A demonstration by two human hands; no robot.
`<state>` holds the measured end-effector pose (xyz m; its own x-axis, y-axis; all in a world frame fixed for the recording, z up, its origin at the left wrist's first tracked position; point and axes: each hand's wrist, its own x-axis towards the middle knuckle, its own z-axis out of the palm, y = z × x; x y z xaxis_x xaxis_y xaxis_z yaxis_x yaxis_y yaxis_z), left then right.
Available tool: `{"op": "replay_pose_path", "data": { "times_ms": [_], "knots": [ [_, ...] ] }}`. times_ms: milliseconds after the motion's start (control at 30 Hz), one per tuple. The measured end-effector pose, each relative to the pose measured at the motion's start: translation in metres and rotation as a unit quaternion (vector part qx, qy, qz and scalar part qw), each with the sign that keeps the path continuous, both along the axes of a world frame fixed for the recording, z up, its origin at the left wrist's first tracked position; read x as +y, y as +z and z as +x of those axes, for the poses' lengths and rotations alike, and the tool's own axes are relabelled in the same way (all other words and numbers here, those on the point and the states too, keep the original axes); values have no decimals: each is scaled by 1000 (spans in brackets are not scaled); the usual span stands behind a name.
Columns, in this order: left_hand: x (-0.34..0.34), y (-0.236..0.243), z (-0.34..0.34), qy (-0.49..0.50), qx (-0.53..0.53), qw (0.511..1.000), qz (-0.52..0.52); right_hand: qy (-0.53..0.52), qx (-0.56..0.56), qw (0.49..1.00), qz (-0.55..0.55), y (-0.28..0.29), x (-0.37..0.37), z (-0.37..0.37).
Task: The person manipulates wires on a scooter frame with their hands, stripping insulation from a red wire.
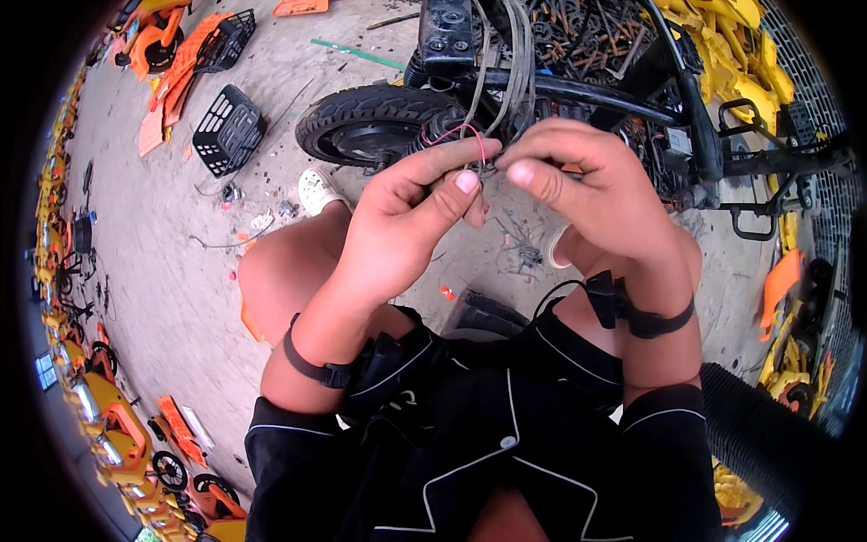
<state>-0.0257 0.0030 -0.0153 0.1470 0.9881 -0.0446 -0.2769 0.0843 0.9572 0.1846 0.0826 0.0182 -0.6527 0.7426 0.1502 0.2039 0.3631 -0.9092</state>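
Between the thumb and fingers of my left hand (406,212) thin wires are pinched, among them a pink-red wire (481,144) that loops up over the fingertips. My right hand (591,181) is closed too, its thumb and fingertips meeting at the same wires, almost touching the left fingertips. The exact wire ends are hidden by the fingers. Grey cables (519,54) run down to this spot from a black scooter frame (587,88). Just beyond my left hand lies the scooter's black-tyred wheel (312,126).
A black plastic basket (228,131) stands on the concrete floor at left, with orange panels (176,86) farther off. Metal scrap (578,36) is heaped behind the frame. Yellow parts (731,54) pile up at right. A dark object (488,314) sits between my legs.
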Motion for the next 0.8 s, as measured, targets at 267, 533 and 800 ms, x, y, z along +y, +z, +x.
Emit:
{"op": "replay_pose_path", "data": {
  "times_ms": [267, 533, 800],
  "knots": [
    [-2, 1, 6, 12, -19, 1000, 0, -26, 114, 979, -167, -10, -11, -6],
    [-1, 4, 9, 2, -14, 1000, 5, -50, 118, 975, -180, -8, -13, -7],
    [-1, 2, 10, -7, -10, 1000, 9, -48, 102, 978, -178, -9, -13, -4]
  ]
}}
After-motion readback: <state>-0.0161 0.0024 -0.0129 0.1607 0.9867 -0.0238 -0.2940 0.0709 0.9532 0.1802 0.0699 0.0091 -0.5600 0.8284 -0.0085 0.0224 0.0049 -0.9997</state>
